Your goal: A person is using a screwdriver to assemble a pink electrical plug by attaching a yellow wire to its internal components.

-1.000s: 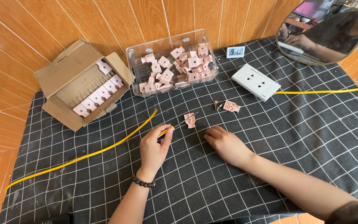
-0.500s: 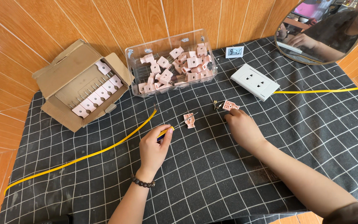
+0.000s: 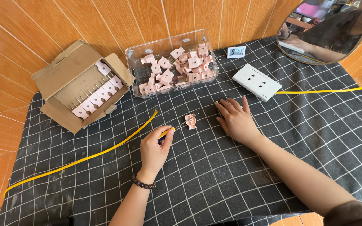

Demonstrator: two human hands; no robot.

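My left hand (image 3: 155,147) pinches a small yellow-handled screwdriver (image 3: 167,132), whose thin shaft points right toward a pink plug part (image 3: 190,121) lying on the black grid cloth (image 3: 214,175). My right hand (image 3: 235,120) lies palm down on the cloth just right of that part, with its fingers apart. It covers the spot where a second pink part lay, so that part is hidden. A small brass bit (image 3: 217,102) peeks out by the fingertips.
A clear tub (image 3: 135,74) of several pink plug parts and an open cardboard box (image 3: 63,75) with rows of them stand at the back. A white socket plate (image 3: 256,82), a small digital clock (image 3: 235,52), two yellow cables (image 3: 84,157) (image 3: 319,91) and a round mirror (image 3: 327,31) are around.
My right hand moved from beside the left hand up and to the right, and came down over the second pink part. The left hand kept its place.
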